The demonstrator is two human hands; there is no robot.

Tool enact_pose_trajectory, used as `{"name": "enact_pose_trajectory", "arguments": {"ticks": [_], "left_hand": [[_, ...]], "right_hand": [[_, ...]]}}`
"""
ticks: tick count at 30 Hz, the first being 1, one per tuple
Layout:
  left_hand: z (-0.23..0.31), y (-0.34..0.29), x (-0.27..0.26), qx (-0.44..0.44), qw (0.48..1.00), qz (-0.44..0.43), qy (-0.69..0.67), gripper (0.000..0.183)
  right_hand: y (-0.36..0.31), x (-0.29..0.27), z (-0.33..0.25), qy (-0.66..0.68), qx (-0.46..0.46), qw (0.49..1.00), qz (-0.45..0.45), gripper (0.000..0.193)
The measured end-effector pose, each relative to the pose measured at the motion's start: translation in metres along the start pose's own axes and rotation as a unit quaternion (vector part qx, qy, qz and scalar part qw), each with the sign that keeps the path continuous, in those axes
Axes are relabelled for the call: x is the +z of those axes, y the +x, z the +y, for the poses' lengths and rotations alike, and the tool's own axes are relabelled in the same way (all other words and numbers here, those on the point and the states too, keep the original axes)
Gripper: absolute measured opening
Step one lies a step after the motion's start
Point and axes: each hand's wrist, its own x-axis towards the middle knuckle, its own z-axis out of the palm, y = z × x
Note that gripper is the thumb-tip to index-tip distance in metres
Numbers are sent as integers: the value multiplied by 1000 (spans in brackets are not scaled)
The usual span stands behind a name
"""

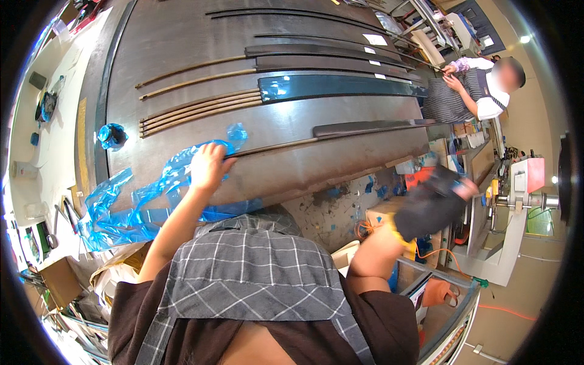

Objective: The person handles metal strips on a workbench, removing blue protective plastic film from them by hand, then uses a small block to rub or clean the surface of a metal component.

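Observation:
My bare left hand (207, 166) is closed round the near end of a thin rod (274, 146), with crumpled blue plastic film (182, 163) bunched about the fingers. That rod runs right into a long, dark, flat blade-like piece (371, 128) lying on the metal table (365, 109). Out to the right, away from the table, is my right hand (441, 198) in a dark glove with a yellow cuff. Motion smears it, and I cannot tell what its fingers hold. Farther off lie several similar brown rods (201, 112) with a shiny blue-black flat section (340, 88).
A co-worker in a striped apron (453, 94) stands at the table's right end, hands at a thin rod. A blue-wrapped roll (112, 136) sits at the left. Loose blue film (115, 222) drapes over the near left edge. A metal-framed cart (447, 316) stands at my right.

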Motion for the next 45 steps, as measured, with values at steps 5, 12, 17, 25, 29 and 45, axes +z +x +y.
{"name": "enact_pose_trajectory", "arguments": {"ticks": [5,12,17,25,29,45], "left_hand": [[0,1,-5,11,999,18,-32,23],[-91,-97,-67,-344,935,52,-66,41],[-34,-84,-96,-155,879,9,-451,54],[-44,-106,-116,-442,527,-76,-722,32],[-140,-127,-115,-373,914,56,150,19],[-208,17,-39,-493,748,215,-389,23]], "right_hand": [[-100,29,-30,138,231,918,-291,11],[-151,57,-26,118,291,718,-621,6],[-238,123,-55,309,140,597,-727,16],[-251,172,-30,291,423,505,-694,9],[-246,139,45,114,377,580,-713,10],[-350,74,84,16,90,530,-843,30]]}}
